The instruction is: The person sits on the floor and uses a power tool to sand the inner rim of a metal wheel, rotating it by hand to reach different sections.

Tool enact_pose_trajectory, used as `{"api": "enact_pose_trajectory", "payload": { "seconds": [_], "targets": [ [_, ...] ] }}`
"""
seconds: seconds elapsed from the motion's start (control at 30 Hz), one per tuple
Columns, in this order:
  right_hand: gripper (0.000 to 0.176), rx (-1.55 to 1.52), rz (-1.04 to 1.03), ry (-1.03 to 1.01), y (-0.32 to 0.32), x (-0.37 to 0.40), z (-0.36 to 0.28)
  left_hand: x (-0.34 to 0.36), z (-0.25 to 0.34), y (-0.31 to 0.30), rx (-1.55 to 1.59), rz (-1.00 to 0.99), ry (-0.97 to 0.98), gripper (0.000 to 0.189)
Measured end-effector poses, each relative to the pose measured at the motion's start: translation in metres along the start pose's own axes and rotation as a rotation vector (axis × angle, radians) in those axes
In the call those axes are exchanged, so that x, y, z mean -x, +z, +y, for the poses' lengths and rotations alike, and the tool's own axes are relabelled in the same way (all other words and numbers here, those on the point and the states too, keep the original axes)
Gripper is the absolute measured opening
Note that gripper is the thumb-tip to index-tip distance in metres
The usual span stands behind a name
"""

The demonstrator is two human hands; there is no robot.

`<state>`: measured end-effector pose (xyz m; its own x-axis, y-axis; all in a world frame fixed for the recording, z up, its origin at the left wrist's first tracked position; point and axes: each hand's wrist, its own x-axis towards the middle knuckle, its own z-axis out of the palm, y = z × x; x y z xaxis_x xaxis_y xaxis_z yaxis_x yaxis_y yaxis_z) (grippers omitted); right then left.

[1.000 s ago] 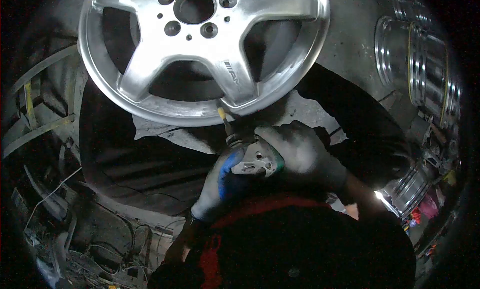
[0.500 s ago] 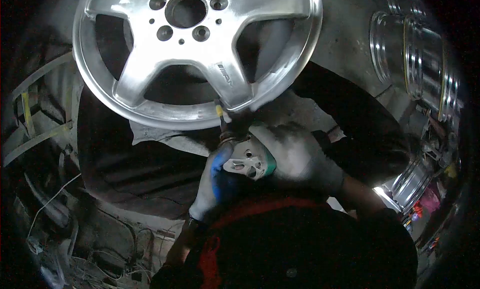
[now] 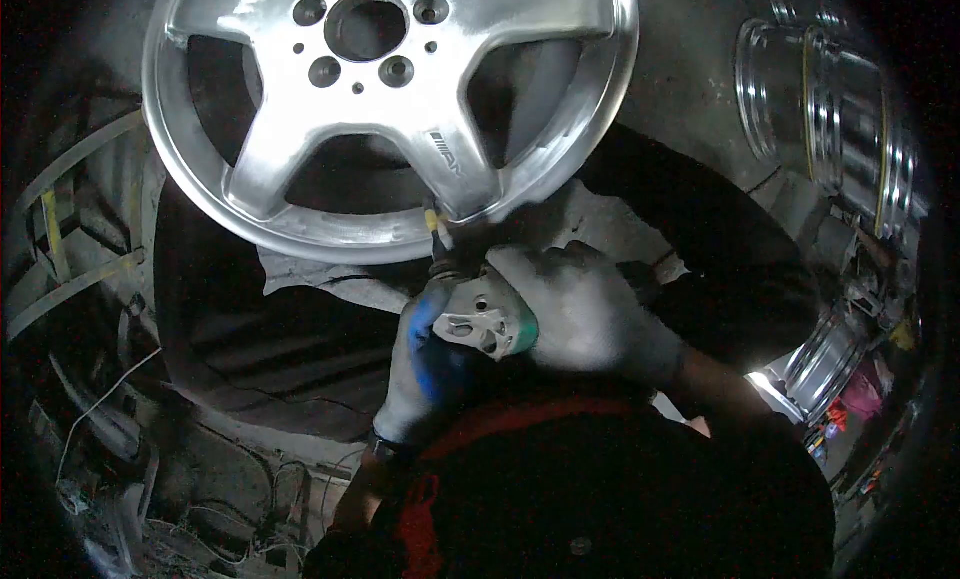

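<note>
A bare silver alloy wheel [image 3: 345, 119] with broad spokes lies face up in front of me, over my legs. Both my gloved hands grip a die grinder [image 3: 486, 324] with a grey, vented rear end and some green on its body. My left hand [image 3: 415, 369], in a grey and blue glove, wraps its left side. Around the right side closes my right hand [image 3: 590, 314]. The grinder's slim bit [image 3: 432, 222], with a yellow band, points away from me and reaches the near rim beside the end of the lettered spoke.
Several shiny wheel rims [image 3: 835, 119] stand at the right, and another rim [image 3: 825, 364] lies lower down. A metal frame [image 3: 80, 219] is at the left. A thin cable [image 3: 105, 404] runs over the cluttered floor. Grey cloth [image 3: 330, 279] lies under the wheel.
The grinder's rear end and both hands have shifted slightly left. The bit stays by the same spot on the rim, and the wheel sits a touch further left in view.
</note>
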<state>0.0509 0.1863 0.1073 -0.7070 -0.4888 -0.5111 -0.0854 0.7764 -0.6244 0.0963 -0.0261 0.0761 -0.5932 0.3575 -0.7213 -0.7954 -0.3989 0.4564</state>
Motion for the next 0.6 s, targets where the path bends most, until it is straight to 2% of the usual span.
{"api": "enact_pose_trajectory", "payload": {
  "seconds": [0.1, 0.2, 0.27, 0.3, 0.37, 0.4, 0.47, 0.5, 0.57, 0.6],
  "targets": [
    [0.067, -0.006, 0.007, -0.027, 0.008, -0.006, 0.000, 0.004, 0.004, 0.002, 0.064, 0.020, 0.019, 0.045],
    [0.066, -0.028, 0.052, -0.049, 0.014, -0.003, 0.004, 0.004, 0.003, 0.007, -0.033, 0.130, 0.030, 0.037],
    [0.065, -0.028, 0.066, -0.051, 0.013, 0.001, 0.010, 0.002, 0.011, 0.009, 0.501, 0.100, -0.228, 0.039],
    [0.066, 0.009, 0.065, -0.069, 0.012, 0.003, 0.015, 0.000, 0.008, 0.008, 0.502, 0.099, -0.229, 0.039],
    [0.067, 0.047, 0.062, -0.087, 0.010, 0.006, 0.018, -0.003, -0.004, 0.002, -0.092, 0.010, -0.063, 0.042],
    [0.067, 0.012, 0.056, -0.067, 0.009, 0.006, 0.018, -0.003, -0.010, 0.000, -0.090, 0.010, -0.062, 0.042],
    [0.067, -0.021, 0.051, -0.053, 0.015, 0.007, 0.021, -0.001, -0.017, -0.003, -0.384, -0.063, 0.167, 0.039],
    [0.066, 0.035, 0.107, -0.112, 0.026, 0.006, 0.026, 0.000, -0.014, -0.001, -0.385, -0.059, 0.171, 0.039],
    [0.065, 0.088, 0.162, -0.170, 0.032, 0.006, 0.027, 0.003, -0.005, 0.008, -0.105, 0.041, -0.040, 0.035],
    [0.058, 0.029, 0.171, -0.175, 0.029, 0.005, 0.025, 0.004, -0.006, 0.008, -0.106, 0.043, -0.042, 0.035]
  ]
}}
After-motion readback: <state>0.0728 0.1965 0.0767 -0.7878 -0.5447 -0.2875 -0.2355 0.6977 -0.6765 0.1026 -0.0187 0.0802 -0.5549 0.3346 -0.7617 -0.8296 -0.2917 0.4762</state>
